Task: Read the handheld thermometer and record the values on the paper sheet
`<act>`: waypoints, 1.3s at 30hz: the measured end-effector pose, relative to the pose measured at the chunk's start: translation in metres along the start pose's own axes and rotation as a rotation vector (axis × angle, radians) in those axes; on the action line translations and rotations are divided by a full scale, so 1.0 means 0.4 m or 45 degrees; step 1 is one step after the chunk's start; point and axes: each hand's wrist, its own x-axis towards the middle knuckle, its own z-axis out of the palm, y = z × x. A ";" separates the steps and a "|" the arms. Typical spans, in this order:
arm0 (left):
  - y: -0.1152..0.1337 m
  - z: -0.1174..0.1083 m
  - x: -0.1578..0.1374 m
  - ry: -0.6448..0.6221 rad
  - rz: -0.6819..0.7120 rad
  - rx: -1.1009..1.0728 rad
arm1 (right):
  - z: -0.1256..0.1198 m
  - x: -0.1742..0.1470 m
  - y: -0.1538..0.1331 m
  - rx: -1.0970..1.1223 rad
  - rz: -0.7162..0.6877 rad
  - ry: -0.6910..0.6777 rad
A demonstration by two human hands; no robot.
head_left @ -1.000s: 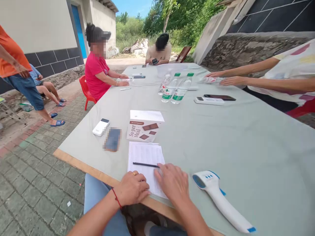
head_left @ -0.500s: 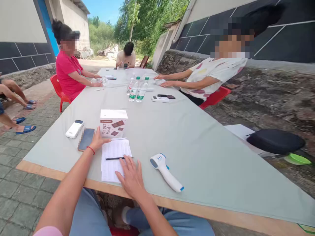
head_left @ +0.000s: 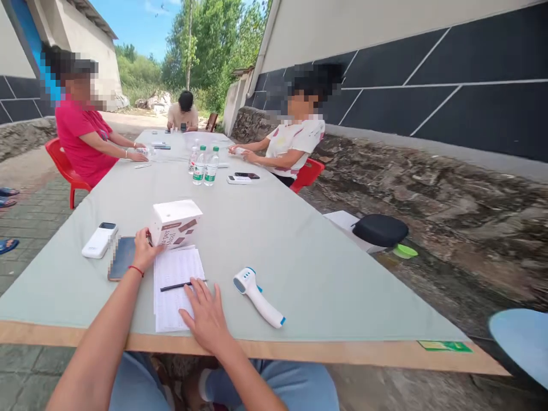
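With the fingers at its left edge and the thumb along its lower front, my left hand [head_left: 146, 251] grips a white box [head_left: 176, 222] printed with brown bars; it stands slightly turned. My right hand [head_left: 208, 314] lies spread on the right side of some printed paper sheets [head_left: 175, 311], its fingertips over one end of a black pen [head_left: 174, 286]. Just left of my left hand lies a dark phone [head_left: 120, 258]. A white and blue infrared thermometer [head_left: 259, 297] rests to the right of my right hand.
A white power bank [head_left: 100, 240] lies at the left. Several water bottles [head_left: 210, 168] stand mid-table, near another phone [head_left: 247, 175] and white device [head_left: 238, 180]. People sit along both sides and at the far end. A blue stool [head_left: 524, 342] is at the right.
My view has swung to the right. The box has turned a little under my left hand. My right hand stays on the sheets. The person on the right has brought both hands together.
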 end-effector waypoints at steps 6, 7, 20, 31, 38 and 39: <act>0.095 0.002 -0.123 0.114 0.093 -0.084 | 0.034 -0.020 0.024 -0.086 -0.051 0.019; 0.103 0.007 -0.142 0.129 0.056 -0.190 | 0.038 -0.023 0.025 -0.103 -0.061 0.019; 0.062 0.035 -0.206 -0.168 -0.351 -0.973 | -0.022 -0.041 0.166 -0.174 0.233 0.340; 0.086 0.022 -0.158 -0.262 -0.294 -0.688 | -0.181 -0.037 0.267 -0.396 0.952 -0.284; 0.094 0.023 -0.162 -0.247 -0.298 -0.676 | -0.247 -0.011 0.246 0.094 0.944 -0.176; 0.093 0.024 -0.162 -0.251 -0.296 -0.683 | -0.250 0.005 0.217 0.313 0.915 -0.069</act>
